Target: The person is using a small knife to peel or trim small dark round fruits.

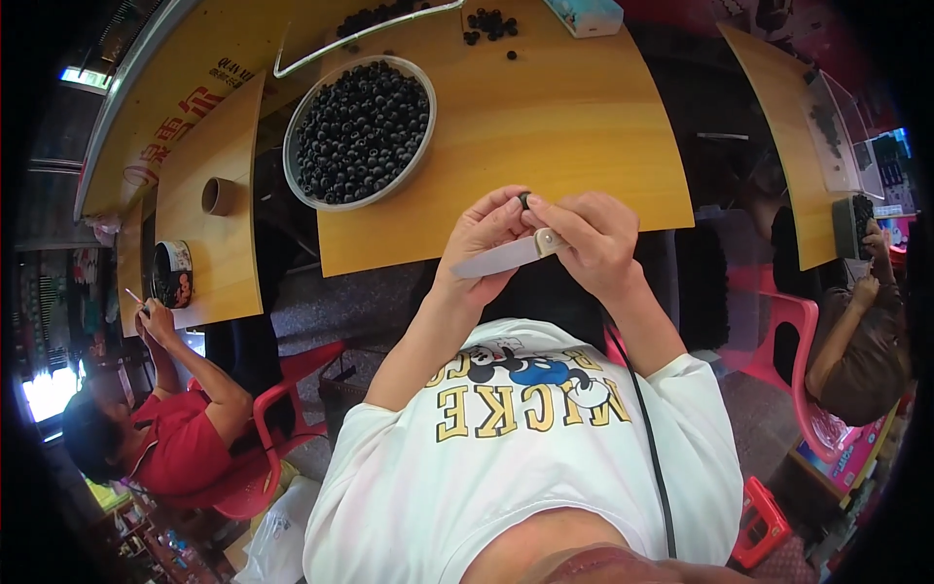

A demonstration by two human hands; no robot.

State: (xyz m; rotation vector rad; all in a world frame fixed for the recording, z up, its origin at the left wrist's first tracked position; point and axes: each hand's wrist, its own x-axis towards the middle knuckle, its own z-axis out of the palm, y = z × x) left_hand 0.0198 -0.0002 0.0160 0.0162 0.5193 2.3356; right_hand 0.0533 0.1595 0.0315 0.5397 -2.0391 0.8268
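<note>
Just past the table's near edge, my two hands meet at a small black round piece (524,200). My left hand (479,234) is closed, pinching it between thumb and fingertips. My right hand (595,241) is closed round the pale handle of a knife (498,258), while its thumb and forefinger also touch the piece. The blade points left, below the piece and across the left palm. On the table to the left stands a clear round bowl (428,148) heaped with similar black pieces (362,131).
More black pieces (489,23) lie loose on the wooden table (545,127), near a light-blue box (589,16). A white rod (370,37) edges the far left. Co-workers in red (190,428) and dark (856,341) clothing sit at side tables. A black cable (642,419) hangs down my shirt.
</note>
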